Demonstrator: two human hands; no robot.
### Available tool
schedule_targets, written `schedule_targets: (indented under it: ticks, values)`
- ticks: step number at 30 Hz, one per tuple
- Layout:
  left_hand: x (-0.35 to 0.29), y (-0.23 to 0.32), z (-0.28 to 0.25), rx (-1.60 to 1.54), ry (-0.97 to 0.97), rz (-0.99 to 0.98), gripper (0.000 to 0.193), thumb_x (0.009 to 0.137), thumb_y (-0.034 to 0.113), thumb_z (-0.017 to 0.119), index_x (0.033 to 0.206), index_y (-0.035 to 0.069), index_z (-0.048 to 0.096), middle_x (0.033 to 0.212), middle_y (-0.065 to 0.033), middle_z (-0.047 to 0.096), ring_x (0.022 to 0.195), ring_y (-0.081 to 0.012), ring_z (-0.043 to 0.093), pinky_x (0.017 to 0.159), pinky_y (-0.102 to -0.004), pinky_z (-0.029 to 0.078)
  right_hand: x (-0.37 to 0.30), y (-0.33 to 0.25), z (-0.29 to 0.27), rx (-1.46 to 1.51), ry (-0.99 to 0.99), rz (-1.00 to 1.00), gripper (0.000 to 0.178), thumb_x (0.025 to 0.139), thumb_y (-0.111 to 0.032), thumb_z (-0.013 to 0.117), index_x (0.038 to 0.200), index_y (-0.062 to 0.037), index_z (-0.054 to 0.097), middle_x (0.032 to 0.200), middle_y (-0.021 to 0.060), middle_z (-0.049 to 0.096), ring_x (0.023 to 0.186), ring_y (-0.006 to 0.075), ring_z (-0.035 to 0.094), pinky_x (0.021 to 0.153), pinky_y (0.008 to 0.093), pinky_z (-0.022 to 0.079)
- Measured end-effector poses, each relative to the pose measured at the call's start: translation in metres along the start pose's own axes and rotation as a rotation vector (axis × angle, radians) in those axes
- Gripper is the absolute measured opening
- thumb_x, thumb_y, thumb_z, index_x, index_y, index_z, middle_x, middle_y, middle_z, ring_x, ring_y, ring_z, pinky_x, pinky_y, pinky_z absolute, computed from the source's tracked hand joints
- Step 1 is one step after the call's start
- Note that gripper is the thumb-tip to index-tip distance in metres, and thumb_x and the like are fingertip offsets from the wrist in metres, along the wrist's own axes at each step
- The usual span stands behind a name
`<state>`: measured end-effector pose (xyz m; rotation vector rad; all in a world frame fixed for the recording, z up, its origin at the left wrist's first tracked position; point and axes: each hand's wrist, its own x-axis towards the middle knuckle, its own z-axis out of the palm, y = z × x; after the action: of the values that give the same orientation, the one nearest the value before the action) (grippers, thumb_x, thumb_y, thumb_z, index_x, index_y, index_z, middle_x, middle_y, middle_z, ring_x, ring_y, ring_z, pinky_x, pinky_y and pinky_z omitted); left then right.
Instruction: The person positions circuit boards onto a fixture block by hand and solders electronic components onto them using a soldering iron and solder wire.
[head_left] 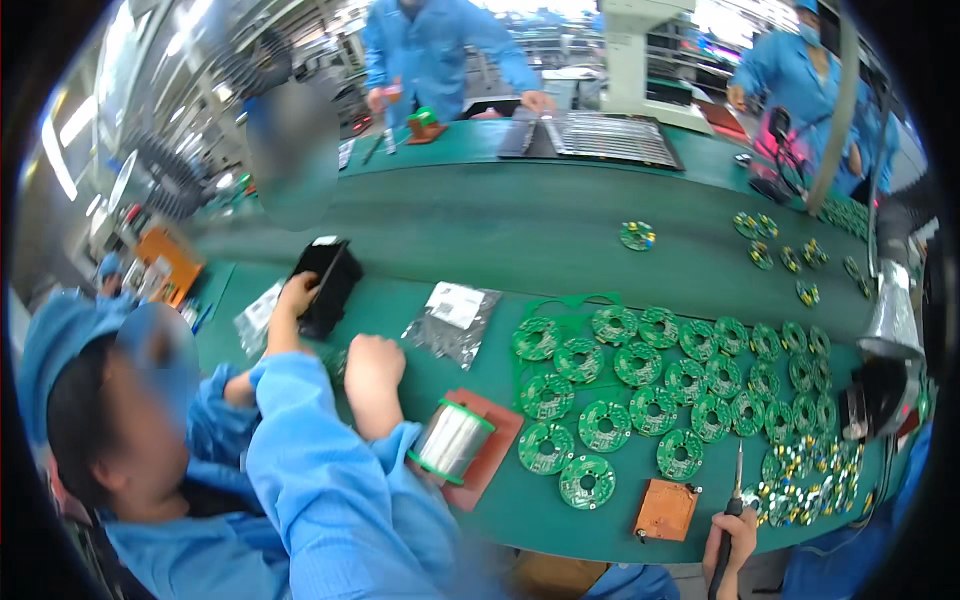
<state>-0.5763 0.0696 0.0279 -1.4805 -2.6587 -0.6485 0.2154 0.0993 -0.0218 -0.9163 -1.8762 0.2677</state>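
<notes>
My left hand [374, 365] is closed in a fist over the left part of the green bench, to the left of and beyond a spool of silvery solder wire [452, 441]. Its fingers curl away from view, so what they hold, if anything, is hidden. At the lower right, my right hand [732, 535] grips a soldering iron [735, 507], its metal tip pointing up and away. Just left of the iron lies a square copper-coloured block [666, 510]. Several round green circuit boards [603, 426] are spread in rows beyond it.
Close on my left, a co-worker [160, 480] in blue sits; a hand [298, 293], apparently theirs, reaches into a black bin [333, 285]. A clear bag [452, 322] lies nearby. Boards with yellow parts [810, 480] crowd the right, beneath a metal nozzle [893, 315]. Across the belt [450, 235] people stand.
</notes>
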Motion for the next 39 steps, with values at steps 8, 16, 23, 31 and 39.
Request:
schedule_targets:
  ticks: [8, 16, 23, 31, 39]
  values:
    - [0.002, 0.003, 0.007, -0.205, -0.364, -0.08, 0.026, 0.08, 0.004, 0.059, 0.105, 0.001, 0.063, 0.094, -0.0145, 0.065, 0.089, -0.0252, 0.06, 0.077, -0.0348, 0.046, 0.012, -0.017, -0.007, -0.084, -0.129, 0.022, 0.023, 0.074, 0.011, 0.06, 0.083, -0.0103, 0.055, 0.072, 0.0085, 0.047, 0.062, 0.0211, 0.047, 0.055, 0.0294, 0.037]
    - [-0.01, -0.005, -0.003, 0.23, -0.224, -0.032, 0.021, 0.08, 0.002, 0.057, 0.099, 0.0, 0.066, 0.08, -0.0138, 0.066, 0.075, -0.0272, 0.061, 0.07, -0.0368, 0.05, 0.015, -0.019, -0.007, -0.09, -0.128, 0.011, 0.022, 0.073, 0.009, 0.06, 0.084, -0.01, 0.055, 0.074, 0.0092, 0.05, 0.064, 0.0225, 0.049, 0.058, 0.0306, 0.04]
    - [-0.01, -0.007, -0.007, 0.067, -0.307, 0.071, 0.019, 0.083, 0.004, 0.056, 0.099, -0.003, 0.064, 0.083, -0.015, 0.066, 0.076, -0.0231, 0.061, 0.07, -0.0395, 0.05, 0.016, -0.021, -0.01, -0.05, -0.13, 0.017, 0.023, 0.071, 0.009, 0.06, 0.084, -0.0101, 0.057, 0.074, 0.008, 0.052, 0.063, 0.0209, 0.05, 0.057, 0.0296, 0.04]
    - [0.015, -0.046, 0.016, 0.127, -0.392, -0.233, 0.019, 0.083, 0.005, 0.058, 0.099, -0.002, 0.063, 0.083, -0.0156, 0.065, 0.078, -0.0241, 0.062, 0.07, -0.0402, 0.05, 0.016, -0.019, -0.01, -0.061, -0.134, 0.0, 0.024, 0.071, 0.01, 0.061, 0.085, -0.0106, 0.058, 0.072, 0.0067, 0.053, 0.061, 0.0196, 0.05, 0.056, 0.0287, 0.04]
    - [0.01, -0.043, 0.011, 0.496, -0.324, 0.066, 0.018, 0.079, -0.001, 0.058, 0.096, -0.001, 0.065, 0.082, -0.0188, 0.065, 0.079, -0.0298, 0.064, 0.066, -0.0421, 0.05, 0.014, -0.017, -0.009, -0.025, -0.121, -0.001, 0.024, 0.072, 0.01, 0.06, 0.084, -0.0103, 0.058, 0.073, 0.0071, 0.053, 0.061, 0.0198, 0.051, 0.056, 0.0291, 0.04]
